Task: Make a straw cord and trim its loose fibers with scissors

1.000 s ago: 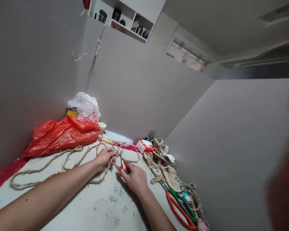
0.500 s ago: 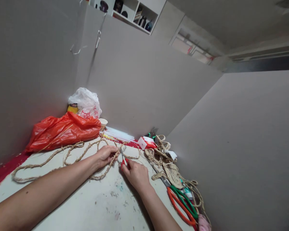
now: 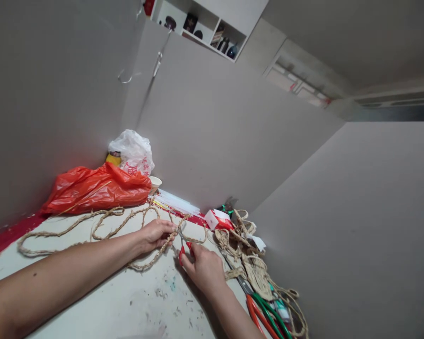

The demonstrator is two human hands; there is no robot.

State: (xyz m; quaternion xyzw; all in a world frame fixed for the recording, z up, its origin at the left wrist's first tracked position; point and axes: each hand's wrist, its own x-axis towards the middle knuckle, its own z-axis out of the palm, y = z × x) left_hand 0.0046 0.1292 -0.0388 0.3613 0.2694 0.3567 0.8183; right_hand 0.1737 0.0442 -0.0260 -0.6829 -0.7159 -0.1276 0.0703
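Note:
A braided straw rope (image 3: 154, 260) is pinched in my left hand (image 3: 158, 234), and its loops trail over the white table to the left. My right hand (image 3: 204, 267) grips small red-handled scissors (image 3: 182, 252) by the handles. The scissor blades point up at the rope beside my left fingertips and appear slightly parted. Whether they touch the rope is too small to tell.
At the back left lie a red plastic bag (image 3: 99, 188), a white bag (image 3: 134, 149) and a paper cup (image 3: 155, 182). White sticks (image 3: 176, 202) and a red-white box (image 3: 218, 220) line the wall. Coiled rope (image 3: 256, 275) and large shears (image 3: 266, 313) lie right.
The view has shifted, with the shelf and wall now farther right. My right hand is a little lower, and the red scissor handles look wider apart.

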